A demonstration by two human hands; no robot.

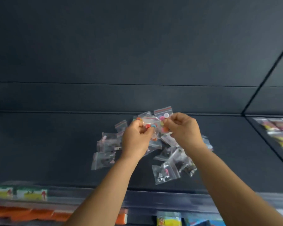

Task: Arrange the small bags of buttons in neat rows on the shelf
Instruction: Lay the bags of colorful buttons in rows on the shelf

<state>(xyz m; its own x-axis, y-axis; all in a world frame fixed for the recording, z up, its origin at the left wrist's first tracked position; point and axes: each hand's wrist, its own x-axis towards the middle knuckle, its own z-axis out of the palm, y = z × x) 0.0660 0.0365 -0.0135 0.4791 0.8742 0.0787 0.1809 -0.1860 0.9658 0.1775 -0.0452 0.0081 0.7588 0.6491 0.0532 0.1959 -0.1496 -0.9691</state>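
Button bags (163, 115) in both hands; labels unreadable

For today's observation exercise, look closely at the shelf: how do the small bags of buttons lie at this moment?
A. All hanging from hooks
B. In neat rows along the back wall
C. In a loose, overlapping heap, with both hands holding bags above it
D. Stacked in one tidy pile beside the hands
C: the small bags lie scattered and overlapping on the shelf, while the left hand and right hand each pinch a bag of coloured buttons.
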